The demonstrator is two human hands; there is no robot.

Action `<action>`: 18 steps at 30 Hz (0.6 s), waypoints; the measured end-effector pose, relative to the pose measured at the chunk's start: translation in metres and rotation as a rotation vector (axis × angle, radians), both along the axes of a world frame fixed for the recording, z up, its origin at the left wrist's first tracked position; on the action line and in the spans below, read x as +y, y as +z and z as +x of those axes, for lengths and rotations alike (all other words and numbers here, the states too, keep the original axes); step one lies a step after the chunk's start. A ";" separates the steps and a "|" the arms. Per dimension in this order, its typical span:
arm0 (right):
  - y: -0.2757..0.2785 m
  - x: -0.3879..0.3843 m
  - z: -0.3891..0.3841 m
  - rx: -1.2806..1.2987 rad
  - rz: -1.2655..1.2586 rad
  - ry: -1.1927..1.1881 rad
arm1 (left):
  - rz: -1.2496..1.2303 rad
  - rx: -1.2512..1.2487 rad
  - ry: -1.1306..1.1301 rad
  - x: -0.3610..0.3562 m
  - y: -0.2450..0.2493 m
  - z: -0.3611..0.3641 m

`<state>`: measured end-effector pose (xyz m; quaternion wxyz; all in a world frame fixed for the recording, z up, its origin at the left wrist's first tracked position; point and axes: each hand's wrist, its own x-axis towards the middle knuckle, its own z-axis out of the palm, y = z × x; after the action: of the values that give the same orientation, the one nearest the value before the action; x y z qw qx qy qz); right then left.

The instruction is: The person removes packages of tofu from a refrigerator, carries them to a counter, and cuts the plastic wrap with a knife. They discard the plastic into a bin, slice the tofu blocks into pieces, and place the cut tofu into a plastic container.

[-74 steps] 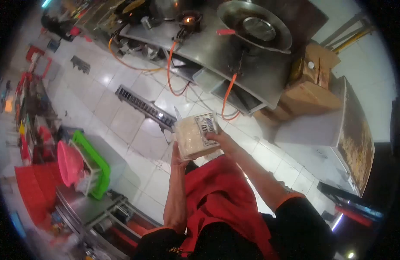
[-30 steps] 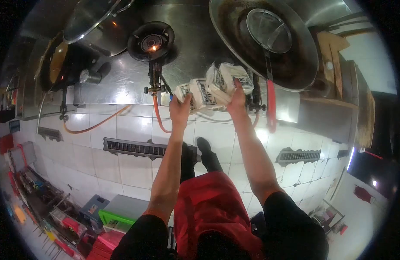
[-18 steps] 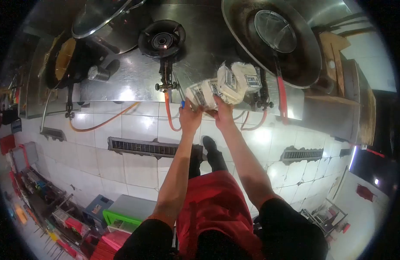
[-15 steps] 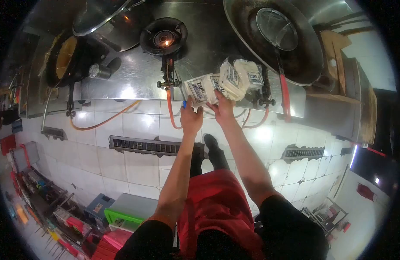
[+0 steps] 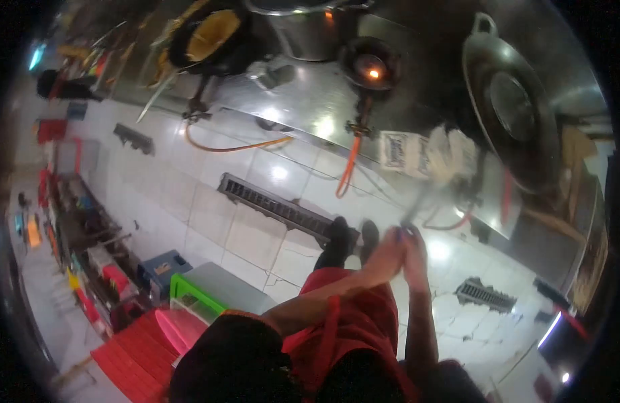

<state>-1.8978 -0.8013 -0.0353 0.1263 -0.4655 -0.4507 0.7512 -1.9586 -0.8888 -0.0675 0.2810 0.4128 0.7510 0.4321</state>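
My left hand (image 5: pixel 385 258) and my right hand (image 5: pixel 415 260) meet in front of my body, over the floor below the counter edge. Both look closed around the blue handle of a blurred tool, apparently a knife (image 5: pixel 421 201). Its grey blade points up toward the counter. Motion blur hides how the fingers are placed. Beyond the blade, several white plastic packets (image 5: pixel 403 153) with dark printing lie by the counter edge, apart from both hands.
A lit gas burner (image 5: pixel 370 64) stands left of the packets, with an orange hose (image 5: pixel 350 168) hanging below it. A large wok (image 5: pixel 508 101) holding a strainer is on the right. Farther left are a steel pot (image 5: pixel 303 33) and a pan of oil (image 5: pixel 214 35). A drain grate (image 5: pixel 276 209) crosses the tiled floor.
Both hands have left the packets, drawn back toward my body and come together, with the blade now between them and the counter. My view has turned and shifted left.
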 end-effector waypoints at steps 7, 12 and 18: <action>0.025 -0.026 0.095 -0.130 0.195 0.160 | 0.154 -0.422 -0.426 -0.019 0.047 0.028; 0.018 -0.050 0.158 -0.137 -0.068 -0.507 | 0.276 -0.043 -0.083 0.042 -0.032 0.000; -0.004 -0.073 0.214 -0.247 -0.055 -0.673 | -0.002 0.556 0.125 0.133 -0.074 -0.121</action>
<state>-1.6837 -0.8742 -0.0391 0.2986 -0.6785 -0.2636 0.6173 -2.0794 -0.7559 -0.1416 0.0377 0.4681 0.8236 0.3180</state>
